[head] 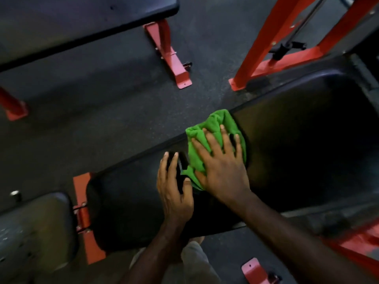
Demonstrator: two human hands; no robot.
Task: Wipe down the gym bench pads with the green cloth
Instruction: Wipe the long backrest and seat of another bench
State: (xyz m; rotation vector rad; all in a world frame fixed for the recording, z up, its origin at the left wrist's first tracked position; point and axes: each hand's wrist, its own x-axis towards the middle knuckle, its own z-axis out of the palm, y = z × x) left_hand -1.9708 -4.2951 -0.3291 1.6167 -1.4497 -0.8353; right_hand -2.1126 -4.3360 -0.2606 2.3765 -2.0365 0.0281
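Right hand: we see the right hand (220,171) laid palm down on the green cloth (215,138), its fingers (224,138) straight and spread wide, pressing the cloth flat.
Left hand: the left hand (174,187) lies just beside the right, on its left; its fingers (173,167) are curled round a dark object (181,177) whose nature we cannot tell.
Green cloth: bunched and creased, it lies on the far edge of the bench pad (297,150), near the middle of the pad's length; one corner reaches down between the two hands.
Bench pad: a long black pad that runs slantwise from near left to far right; its surface is dark and in deep shadow toward the right.
Second pad: we note another black pad (82,21) at the far left, carried on a red frame (168,52).
Third pad: a further black pad (34,232) sits at the near left, joined by a red bracket (83,214) to the pad under the hands.
Red uprights: red steel legs (264,44) stand at the far right, bolted to the floor (102,103).
Floor: dark and speckled.
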